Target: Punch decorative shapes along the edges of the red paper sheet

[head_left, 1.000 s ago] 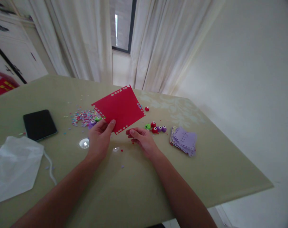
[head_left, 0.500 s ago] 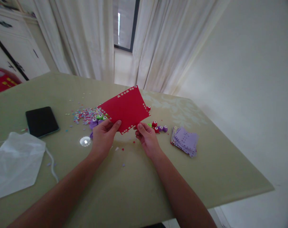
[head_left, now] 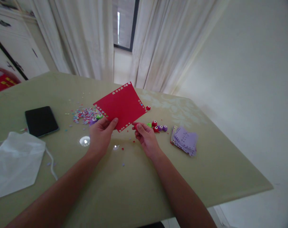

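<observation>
A red paper card (head_left: 121,106) with small flower and heart shapes cut along its edges is tilted above the table. My left hand (head_left: 101,133) pinches its lower left part, thumb on top. At the card's lower right edge, my right hand (head_left: 145,135) is closed around a small red craft punch (head_left: 135,125), mostly hidden by the fingers. More small punches with eye-like tops lie about: red ones (head_left: 154,123) and purple ones (head_left: 165,128) beyond my right hand, and a green one (head_left: 99,116) near my left.
Loose paper confetti (head_left: 85,114) is heaped at the left. A black tablet or phone (head_left: 41,121) and a white face mask (head_left: 17,164) lie further left on the table (head_left: 134,190). To the right is a stack of punched purple cards (head_left: 186,139). White curtains (head_left: 91,38) hang behind.
The card has shifted left and slightly up with my left hand. My right hand stays nearly in place, with more of the red punch showing at its fingertips.
</observation>
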Tool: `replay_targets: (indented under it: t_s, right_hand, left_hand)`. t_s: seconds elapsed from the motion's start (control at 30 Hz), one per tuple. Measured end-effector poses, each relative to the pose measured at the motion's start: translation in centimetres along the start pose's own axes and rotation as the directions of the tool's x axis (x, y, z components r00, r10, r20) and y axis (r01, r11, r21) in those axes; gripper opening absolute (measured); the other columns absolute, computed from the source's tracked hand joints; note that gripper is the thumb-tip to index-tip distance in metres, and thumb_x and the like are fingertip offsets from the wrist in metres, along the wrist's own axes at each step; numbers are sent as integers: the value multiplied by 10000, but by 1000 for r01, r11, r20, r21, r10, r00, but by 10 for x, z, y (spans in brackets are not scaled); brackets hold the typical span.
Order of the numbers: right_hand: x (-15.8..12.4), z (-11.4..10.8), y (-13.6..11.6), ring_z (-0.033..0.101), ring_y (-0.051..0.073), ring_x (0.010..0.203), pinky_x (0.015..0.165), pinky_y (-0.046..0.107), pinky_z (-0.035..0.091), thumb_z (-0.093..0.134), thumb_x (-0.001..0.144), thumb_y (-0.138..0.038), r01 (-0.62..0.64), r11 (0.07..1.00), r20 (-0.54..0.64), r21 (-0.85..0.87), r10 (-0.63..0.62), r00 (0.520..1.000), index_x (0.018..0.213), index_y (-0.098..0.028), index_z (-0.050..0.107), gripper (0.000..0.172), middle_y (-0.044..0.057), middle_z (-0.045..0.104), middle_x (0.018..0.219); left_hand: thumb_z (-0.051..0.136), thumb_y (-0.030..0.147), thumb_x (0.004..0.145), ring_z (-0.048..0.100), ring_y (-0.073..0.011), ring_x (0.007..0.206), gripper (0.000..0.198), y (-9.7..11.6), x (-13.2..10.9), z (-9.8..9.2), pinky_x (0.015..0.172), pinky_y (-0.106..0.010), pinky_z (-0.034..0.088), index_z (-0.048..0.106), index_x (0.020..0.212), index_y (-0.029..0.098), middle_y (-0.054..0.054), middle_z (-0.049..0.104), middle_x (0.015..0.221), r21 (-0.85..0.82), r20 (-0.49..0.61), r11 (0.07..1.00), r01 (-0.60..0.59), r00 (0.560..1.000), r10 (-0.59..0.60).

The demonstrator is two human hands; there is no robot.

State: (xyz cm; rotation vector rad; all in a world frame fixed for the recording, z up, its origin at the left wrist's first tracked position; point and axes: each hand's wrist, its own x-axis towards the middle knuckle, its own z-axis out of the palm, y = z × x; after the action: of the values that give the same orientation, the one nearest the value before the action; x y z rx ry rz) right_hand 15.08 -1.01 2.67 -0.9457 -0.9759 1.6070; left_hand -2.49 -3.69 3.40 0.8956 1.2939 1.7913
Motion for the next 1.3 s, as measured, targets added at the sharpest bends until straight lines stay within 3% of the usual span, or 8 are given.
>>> replay_targets:
  t_s: [0.33, 0.57, 0.83, 1.03, 1.3]
  right_hand:
    - [-1, 3, 2, 529, 112, 644, 581, 261, 389, 990, 621, -616, 9, 1000, -23, 17, -9, 1000, 845, -227, 757, 505, 6, 739, 839]
    - [0, 2, 1, 523, 116, 634, 576, 267, 393, 986, 606, -627, -5, 1000, -48, 16, 5, 999, 862, -226, 752, 530, 14, 749, 849]
    - [-1, 3, 2, 513, 104, 621, 571, 252, 377, 995, 592, -641, 13, 1000, -28, 16, -12, 1000, 815, -217, 741, 542, -15, 697, 774]
    - [1, 2, 2, 453, 109, 579, 554, 275, 354, 992, 589, -643, 0, 1000, -40, 1, 0, 999, 737, -222, 680, 545, -40, 595, 657]
    - [1, 2, 3, 449, 108, 570, 548, 278, 350, 993, 582, -649, -7, 1000, -27, -12, 7, 1000, 720, -221, 683, 546, -34, 599, 639]
  left_hand:
    - [947, 506, 732, 807, -272, 956, 418, -3, -3, 3, 942, -430, 664, 860, 1048, 246, -66, 861, 1089, -27, 97, 999, 25, 995, -22]
    - [934, 535, 742, 811, -288, 965, 422, -1, -3, 2, 887, -421, 676, 847, 1020, 229, -74, 860, 999, 0, 71, 1000, 14, 997, -14]
    - [929, 531, 751, 806, -280, 950, 401, -1, -3, 3, 920, -436, 666, 857, 1028, 250, -68, 860, 1077, 1, 114, 1000, 6, 993, -6]
    - [911, 551, 755, 806, -304, 942, 384, 1, -3, 2, 897, -443, 671, 863, 990, 251, -65, 858, 992, 80, 188, 996, -40, 982, 24]
    - [916, 566, 737, 805, -312, 956, 425, 1, -3, 3, 914, -460, 666, 854, 989, 230, -80, 852, 957, 65, 202, 997, -28, 979, 14]
